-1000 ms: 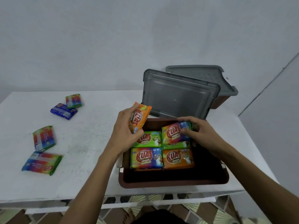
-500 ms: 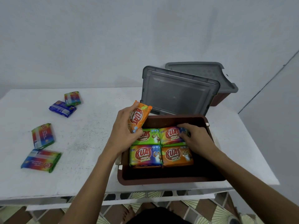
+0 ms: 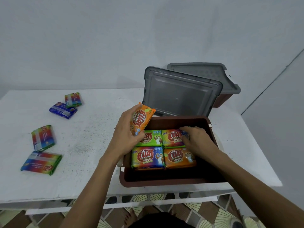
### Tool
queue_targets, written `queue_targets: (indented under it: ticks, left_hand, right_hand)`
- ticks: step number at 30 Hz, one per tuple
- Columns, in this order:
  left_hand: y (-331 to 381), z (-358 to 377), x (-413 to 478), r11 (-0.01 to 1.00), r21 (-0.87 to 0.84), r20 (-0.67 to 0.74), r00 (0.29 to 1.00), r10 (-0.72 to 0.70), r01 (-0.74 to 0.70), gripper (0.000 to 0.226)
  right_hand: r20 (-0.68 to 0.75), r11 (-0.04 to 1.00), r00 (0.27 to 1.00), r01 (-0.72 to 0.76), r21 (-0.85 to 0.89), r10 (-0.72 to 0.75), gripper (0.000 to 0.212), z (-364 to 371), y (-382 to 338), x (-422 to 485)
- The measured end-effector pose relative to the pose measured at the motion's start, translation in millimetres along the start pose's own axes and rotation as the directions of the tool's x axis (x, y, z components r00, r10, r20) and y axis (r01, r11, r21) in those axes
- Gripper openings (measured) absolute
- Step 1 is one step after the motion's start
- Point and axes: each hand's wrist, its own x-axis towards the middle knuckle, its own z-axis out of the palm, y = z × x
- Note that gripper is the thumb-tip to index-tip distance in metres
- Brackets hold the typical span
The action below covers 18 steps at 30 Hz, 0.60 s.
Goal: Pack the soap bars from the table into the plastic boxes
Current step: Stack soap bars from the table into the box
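An open brown plastic box sits at the table's front right and holds several KUAT soap bars laid flat. My left hand grips an orange soap bar upright over the box's back left corner. My right hand lies on the multicoloured soap bar in the back right of the box, its fingers curled over the bar's far end. In front of it lie a green-blue bar and an orange bar. Several soap bars stay loose on the table at the left, one being the rainbow bar.
A grey lid leans upright behind the open box. A second brown box with a grey lid stands behind that, by the wall. On the white table lie a blue bar and rainbow bars.
My right hand has lowered the multicoloured bar from a tilt until it lies flat in the back right of the box. My left hand with the orange bar has barely moved.
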Motion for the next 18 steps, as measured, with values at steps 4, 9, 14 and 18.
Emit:
queue_targets:
  ticks: [4, 9, 14, 18]
  left_hand:
    - [1, -2, -3, 0.999, -0.033, 0.026, 1.000, 0.015, -0.015, 0.080]
    - [7, -1, -9, 0.996, -0.066, 0.052, 0.997, 0.061, -0.058, 0.081]
    - [12, 6, -11, 0.992, -0.028, 0.017, 0.993, 0.120, -0.119, 0.080]
    - [11, 7, -10, 0.987, 0.035, 0.021, 0.988, 0.156, -0.156, 0.078]
  right_hand:
    - [-0.196, 0.991, 0.977, 0.061, -0.120, -0.084, 0.036, -7, -15, -1]
    - [-0.130, 0.925, 0.975, 0.215, 0.314, -0.182, 0.022, -17, -45, 8]
    - [0.086, 0.704, 0.990, 0.020, 0.710, -0.115, 0.019, -8, -64, 17]
    - [0.127, 0.531, 0.986, -0.052, 0.846, -0.106, 0.026, -1, -71, 17]
